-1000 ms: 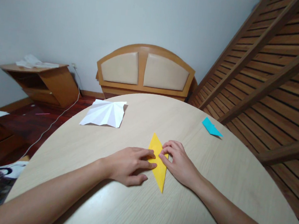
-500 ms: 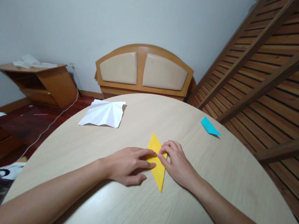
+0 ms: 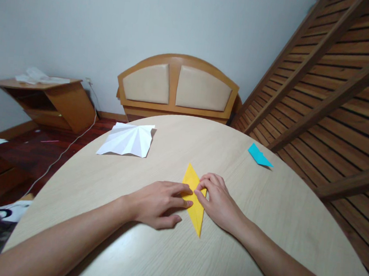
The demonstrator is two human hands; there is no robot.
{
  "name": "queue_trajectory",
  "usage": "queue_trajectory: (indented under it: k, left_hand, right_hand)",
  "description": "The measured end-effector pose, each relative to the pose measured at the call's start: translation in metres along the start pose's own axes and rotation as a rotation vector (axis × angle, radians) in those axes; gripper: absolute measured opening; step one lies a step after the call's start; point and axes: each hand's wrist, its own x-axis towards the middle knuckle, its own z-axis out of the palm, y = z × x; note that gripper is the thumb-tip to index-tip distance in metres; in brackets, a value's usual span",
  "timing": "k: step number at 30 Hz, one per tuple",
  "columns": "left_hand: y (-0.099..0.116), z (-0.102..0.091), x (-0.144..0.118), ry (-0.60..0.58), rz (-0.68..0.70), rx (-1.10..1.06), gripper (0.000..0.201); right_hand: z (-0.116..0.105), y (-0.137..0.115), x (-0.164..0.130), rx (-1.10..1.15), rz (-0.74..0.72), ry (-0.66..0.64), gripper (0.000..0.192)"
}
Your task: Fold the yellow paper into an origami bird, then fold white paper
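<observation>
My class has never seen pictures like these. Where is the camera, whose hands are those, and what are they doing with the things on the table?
There is no machine here: one person works with two bare hands. Every picture comes from a camera worn on that person's head, looking forward and down.

On the table, the left hand rests its fingers on folded yellow paper. The right hand has its fingertips at the paper's right side; whether they pinch it is unclear. Farther off lie creased white paper, left, and folded blue paper, right.
</observation>
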Motion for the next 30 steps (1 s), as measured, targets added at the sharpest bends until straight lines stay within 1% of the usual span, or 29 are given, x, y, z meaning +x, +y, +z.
queue_trajectory:
  k: [8,14,20,25,30]
  left_hand:
    - [0.001,-0.001,0.000,-0.020,-0.003,0.023,0.046]
    - [0.000,0.000,0.002,-0.013,0.008,0.024,0.045]
    - [0.001,-0.001,0.003,-0.033,0.007,0.065,0.045]
    - [0.008,-0.002,0.009,-0.045,-0.015,0.117,0.037]
    - [0.015,-0.001,0.013,-0.051,-0.046,0.147,0.031]
  right_hand:
    - [0.001,0.000,-0.001,0.007,0.021,0.006,0.010]
    - [0.000,-0.003,0.000,-0.016,0.034,-0.001,0.009]
    - [0.001,0.000,0.000,-0.023,0.030,0.027,0.011]
    - [0.000,0.003,0.000,-0.068,0.078,0.043,0.017]
    - [0.000,0.002,0.000,-0.088,0.104,0.035,0.017]
